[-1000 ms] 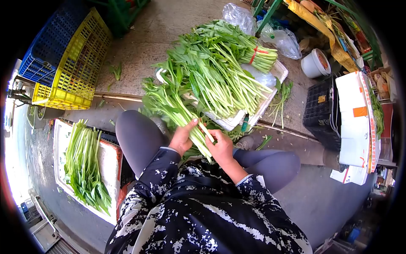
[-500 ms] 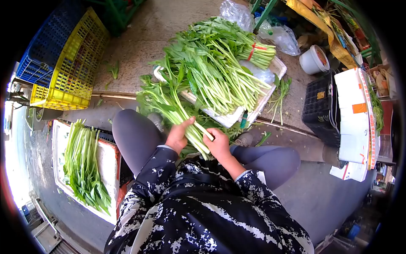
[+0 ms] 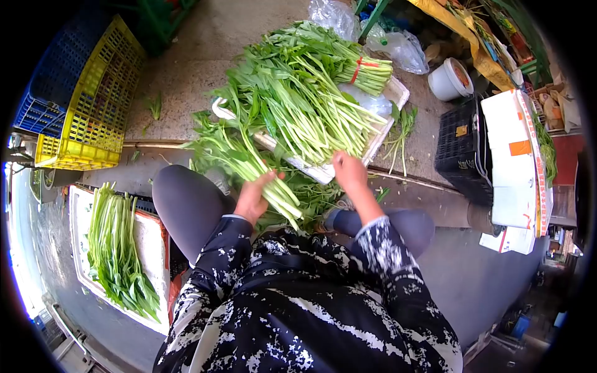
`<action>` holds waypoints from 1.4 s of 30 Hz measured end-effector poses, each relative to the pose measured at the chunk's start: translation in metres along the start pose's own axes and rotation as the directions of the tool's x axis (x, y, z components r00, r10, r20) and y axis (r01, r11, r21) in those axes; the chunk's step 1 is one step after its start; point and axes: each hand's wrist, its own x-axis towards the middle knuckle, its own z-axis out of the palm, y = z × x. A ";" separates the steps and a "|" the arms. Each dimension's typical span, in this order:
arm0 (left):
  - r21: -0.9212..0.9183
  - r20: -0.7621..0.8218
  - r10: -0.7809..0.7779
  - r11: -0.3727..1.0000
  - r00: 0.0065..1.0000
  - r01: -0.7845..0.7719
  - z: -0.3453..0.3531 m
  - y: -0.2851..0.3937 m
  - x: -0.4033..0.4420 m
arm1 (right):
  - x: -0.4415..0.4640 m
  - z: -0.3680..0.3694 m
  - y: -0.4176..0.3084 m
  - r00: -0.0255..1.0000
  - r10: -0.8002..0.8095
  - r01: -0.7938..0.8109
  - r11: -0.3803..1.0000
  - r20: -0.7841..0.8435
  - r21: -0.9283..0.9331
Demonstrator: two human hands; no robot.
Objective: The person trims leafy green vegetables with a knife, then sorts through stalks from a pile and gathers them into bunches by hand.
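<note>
My left hand (image 3: 254,196) is closed around a small bunch of water spinach (image 3: 239,158), its pale stems pointing toward my lap and its leaves away from me. To the right, my right hand (image 3: 351,173) has curled fingers at the near edge of the big water spinach pile (image 3: 305,93). What those fingers hold, if anything, I cannot make out. The pile lies on a white foam tray (image 3: 398,93). A red tie (image 3: 357,69) binds one bundle at its far right. Loose leaves (image 3: 305,193) lie on the ground between my feet.
On the left, more water spinach (image 3: 115,248) lies on a white foam box (image 3: 155,239). Yellow (image 3: 87,105) and blue (image 3: 46,81) crates stand behind it. At right are a white bucket (image 3: 443,84), a black crate (image 3: 461,149) and white foam boxes (image 3: 507,155). Plastic bags (image 3: 404,50) lie at the back.
My right hand has left the stem ends of the held bunch and moved right and forward to the pile's edge. My left hand still holds the bunch. The view has shifted slightly.
</note>
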 end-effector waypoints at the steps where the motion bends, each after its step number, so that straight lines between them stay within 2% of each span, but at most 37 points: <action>1: -0.042 0.040 -0.012 0.999 0.999 0.013 -0.004 -0.001 0.005 | 0.021 0.002 0.004 0.975 -0.055 0.073 0.994 -0.214 0.077; 2: -0.084 0.078 -0.018 0.996 0.997 0.024 -0.006 0.000 0.007 | 0.040 0.005 0.007 0.935 -0.142 0.129 0.990 -0.324 -0.060; 4: -0.189 0.006 -0.104 0.976 0.995 0.103 0.008 0.011 -0.005 | 0.066 0.014 0.012 0.904 -0.201 0.148 0.975 -0.377 -0.165; 6: -0.218 -0.092 -0.124 0.971 0.988 0.101 -0.002 0.008 0.002 | 0.081 0.013 0.016 0.925 -0.202 0.141 0.969 -0.322 -0.204; 8: -0.226 -0.091 -0.148 0.966 0.985 0.125 -0.009 0.007 0.002 | 0.087 0.012 0.019 0.946 -0.194 0.128 0.960 -0.261 -0.248; 10: -0.248 -0.038 -0.148 0.959 0.988 0.134 -0.003 0.012 -0.006 | 0.085 -0.001 0.013 0.925 -0.205 0.169 0.976 -0.320 -0.137; 11: -0.292 0.032 -0.149 0.944 0.988 0.152 0.000 0.015 -0.009 | 0.085 -0.008 0.011 0.972 -0.036 0.068 0.989 -0.233 0.134; 12: -0.329 0.105 -0.129 0.931 0.986 0.157 0.001 0.018 -0.012 | 0.080 -0.014 0.007 0.973 -0.034 0.065 0.989 -0.230 0.130; 14: -0.331 0.159 -0.041 0.939 0.986 0.093 0.006 0.021 -0.015 | 0.059 -0.019 0.004 0.942 -0.060 0.217 0.860 -0.331 0.462; 15: -0.331 0.162 -0.047 0.939 0.986 0.099 0.010 0.022 -0.017 | 0.053 -0.011 0.008 0.925 -0.082 0.274 0.820 -0.371 0.502; 16: -0.291 0.173 -0.030 0.954 0.984 0.080 0.013 0.024 -0.019 | 0.043 -0.004 0.005 0.939 -0.065 0.287 0.686 -0.337 0.668; 18: -0.236 0.223 0.011 0.971 0.975 0.043 0.013 0.021 -0.016 | 0.019 0.013 -0.005 0.957 0.015 0.235 0.543 -0.289 0.806; 20: -0.131 0.161 -0.054 0.988 0.985 0.076 0.014 0.015 -0.012 | -0.005 0.036 -0.016 0.948 0.053 0.246 0.501 -0.313 0.830; 23: -0.004 0.131 -0.104 0.994 0.986 0.105 0.015 0.003 -0.009 | -0.040 0.063 -0.034 0.965 -0.038 0.233 0.577 -0.259 0.783; 25: 0.086 0.114 -0.116 0.991 0.987 0.106 0.015 -0.004 -0.008 | -0.053 0.072 -0.043 0.956 -0.108 0.281 0.606 -0.273 0.744; 29: 0.100 0.058 -0.053 0.994 0.997 0.047 0.017 -0.008 -0.009 | -0.068 0.078 -0.052 0.964 -0.155 0.265 0.642 -0.216 0.720; 32: 0.099 0.031 -0.047 0.994 0.998 0.044 0.008 -0.013 -0.003 | -0.072 0.078 -0.048 0.957 -0.144 0.284 0.648 -0.253 0.706; 33: 0.102 0.003 0.005 0.995 1.000 -0.005 0.008 -0.012 -0.003 | -0.073 0.083 -0.039 0.942 -0.145 0.302 0.760 -0.302 0.576; 34: 0.107 -0.024 0.056 0.993 0.998 -0.053 0.008 -0.011 -0.003 | -0.078 0.078 -0.030 0.960 -0.183 0.264 0.841 -0.212 0.472; 36: 0.098 -0.028 0.049 0.994 0.998 -0.046 0.010 -0.004 -0.005 | -0.092 0.071 -0.011 0.967 -0.157 0.103 0.962 0.202 0.253; 37: 0.077 -0.027 0.045 0.996 0.999 -0.043 0.011 0.002 -0.006 | -0.097 0.076 0.006 0.967 -0.155 0.102 0.963 0.201 0.251; 39: 0.068 -0.026 0.039 0.997 0.999 -0.037 0.010 0.007 -0.004 | -0.100 0.087 0.031 0.813 -0.041 0.015 0.999 0.581 0.048; 40: 0.064 -0.029 0.037 0.997 0.999 -0.035 0.010 0.006 -0.003 | -0.096 0.089 0.033 0.810 -0.038 0.015 0.999 0.585 0.044; 42: 0.043 0.024 0.026 0.999 0.999 -0.027 0.009 0.004 -0.006 | -0.082 0.094 0.022 0.972 -0.084 -0.021 0.900 0.220 0.436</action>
